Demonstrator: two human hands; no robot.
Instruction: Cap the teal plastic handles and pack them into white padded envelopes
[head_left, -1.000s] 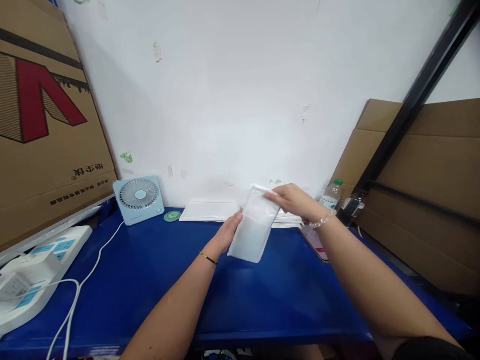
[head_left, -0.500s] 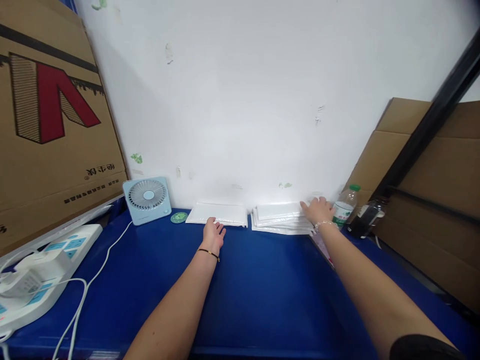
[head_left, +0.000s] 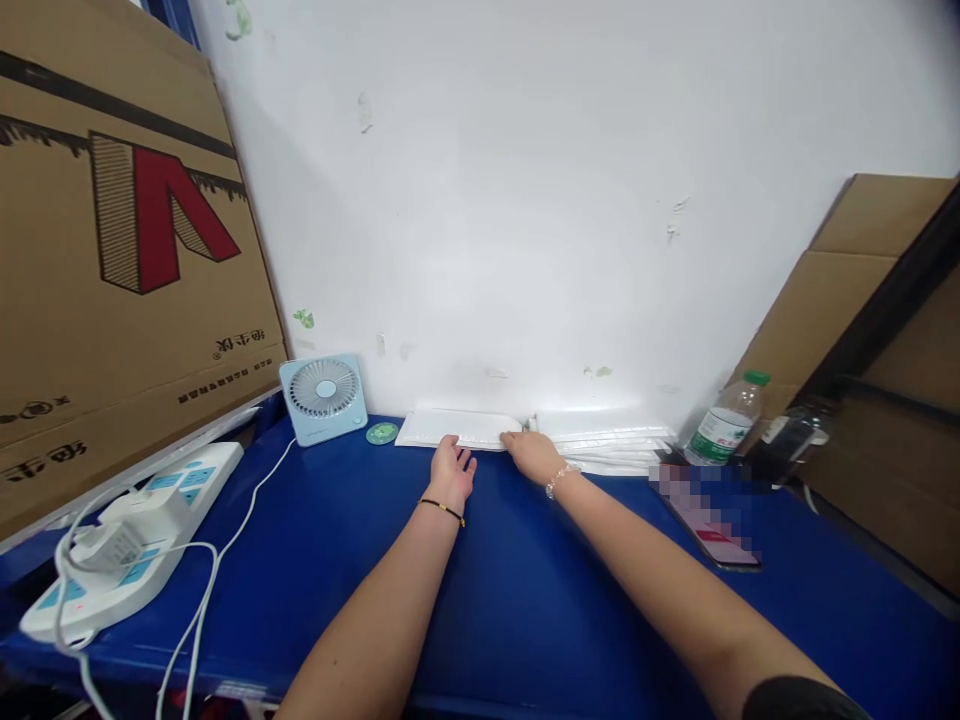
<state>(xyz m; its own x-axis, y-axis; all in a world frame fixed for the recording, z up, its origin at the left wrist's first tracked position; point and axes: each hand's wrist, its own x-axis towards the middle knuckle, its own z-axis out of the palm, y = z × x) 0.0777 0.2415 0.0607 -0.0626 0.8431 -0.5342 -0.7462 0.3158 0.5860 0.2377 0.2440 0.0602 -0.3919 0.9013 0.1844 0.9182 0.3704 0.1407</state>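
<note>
Against the wall lies a left stack of white padded mailers [head_left: 427, 428], flat on the blue table [head_left: 510, 580]. My left hand [head_left: 454, 472] is at the stack's front edge, palm turned up, thumb against the edge and fingers apart. At the stack's right front corner, my right hand [head_left: 534, 458] pinches the edge between thumb and fingers. How many mailers it grips cannot be seen. A second, looser stack of white mailers [head_left: 611, 440] fans out just right of it, partly behind my right wrist.
A light blue fan [head_left: 325, 398] and a round green coaster [head_left: 382, 433] stand left of the mailers. Further left are a white power strip [head_left: 161, 545] with cables and a big cardboard box [head_left: 142, 340]. On the right are a phone [head_left: 712, 520], a green-capped bottle [head_left: 726, 425] and a dark bottle [head_left: 787, 445].
My right hand has moved left from the far end of the right stack to the left stack's corner, uncovering the phone. My left hand stays by the left stack. The view has shifted slightly.
</note>
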